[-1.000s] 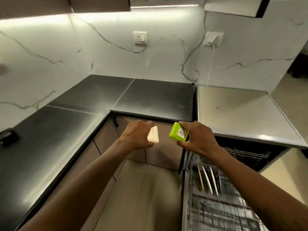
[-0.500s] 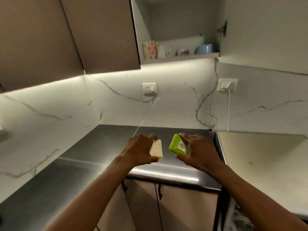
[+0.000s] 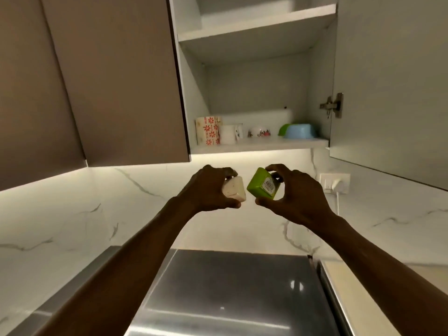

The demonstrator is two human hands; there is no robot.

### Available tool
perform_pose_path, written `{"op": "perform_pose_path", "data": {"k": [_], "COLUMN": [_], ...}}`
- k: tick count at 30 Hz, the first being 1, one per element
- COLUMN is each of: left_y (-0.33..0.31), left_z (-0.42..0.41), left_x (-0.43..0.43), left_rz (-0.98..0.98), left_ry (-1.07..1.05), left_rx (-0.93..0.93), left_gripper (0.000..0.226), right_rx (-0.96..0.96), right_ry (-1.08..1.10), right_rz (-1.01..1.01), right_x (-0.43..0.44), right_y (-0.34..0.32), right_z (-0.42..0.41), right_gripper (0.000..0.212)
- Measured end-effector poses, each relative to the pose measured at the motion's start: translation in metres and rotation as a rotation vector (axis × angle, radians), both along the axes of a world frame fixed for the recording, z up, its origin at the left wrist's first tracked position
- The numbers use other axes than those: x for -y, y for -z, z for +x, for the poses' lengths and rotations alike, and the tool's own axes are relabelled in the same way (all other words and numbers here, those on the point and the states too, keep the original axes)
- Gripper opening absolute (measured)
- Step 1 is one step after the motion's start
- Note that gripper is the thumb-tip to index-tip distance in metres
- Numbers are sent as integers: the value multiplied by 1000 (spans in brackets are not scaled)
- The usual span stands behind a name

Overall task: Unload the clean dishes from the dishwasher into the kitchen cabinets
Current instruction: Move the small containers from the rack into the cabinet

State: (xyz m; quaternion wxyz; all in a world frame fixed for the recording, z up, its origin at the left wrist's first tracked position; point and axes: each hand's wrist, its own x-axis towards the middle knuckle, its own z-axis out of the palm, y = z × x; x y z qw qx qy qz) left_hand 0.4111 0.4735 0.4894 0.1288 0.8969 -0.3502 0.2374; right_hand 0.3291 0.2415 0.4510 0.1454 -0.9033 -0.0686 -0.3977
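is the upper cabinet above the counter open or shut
Open: the cabinet door is swung aside on its hinge, exposing the bottom shelf with cups and bowls.

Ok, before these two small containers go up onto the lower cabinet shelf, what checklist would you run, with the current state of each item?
1. Cabinet door open: ok.
2. Left hand gripping the white container: ok.
3. Right hand gripping the green container: ok, fingertip hold.
4. Free room on the lower shelf: ok, a gap shows between the small floral bowl and the blue bowl, though depth cannot be judged.
5. Hands at shelf level: not ok, both are below the shelf edge.
6. Containers dry and clean inside: cannot tell.
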Motion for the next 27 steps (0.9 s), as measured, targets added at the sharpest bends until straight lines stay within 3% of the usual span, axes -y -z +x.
{"op": "perform_pose_path", "data": {"k": [7, 14, 21, 27], "left_y": [-65, -122, -153, -164], "left_z": [70, 128, 176, 181], "left_x": [29, 70, 117, 132], "left_rz": [0, 169, 488, 615], "left_ry": [59, 102, 23, 1], "left_rx": [107, 193, 106, 10], "left_gripper": [87, 75, 90, 63], "right_rx": [62, -149, -424, -565], "right_ry": [22, -22, -33, 18], "right_rz": [42, 15, -30, -49], "right_x": [26, 63, 98, 107], "right_y": [-66, -143, -172, -178], "right_z": [63, 110, 150, 174], "right_gripper": [84, 79, 64, 86]}}
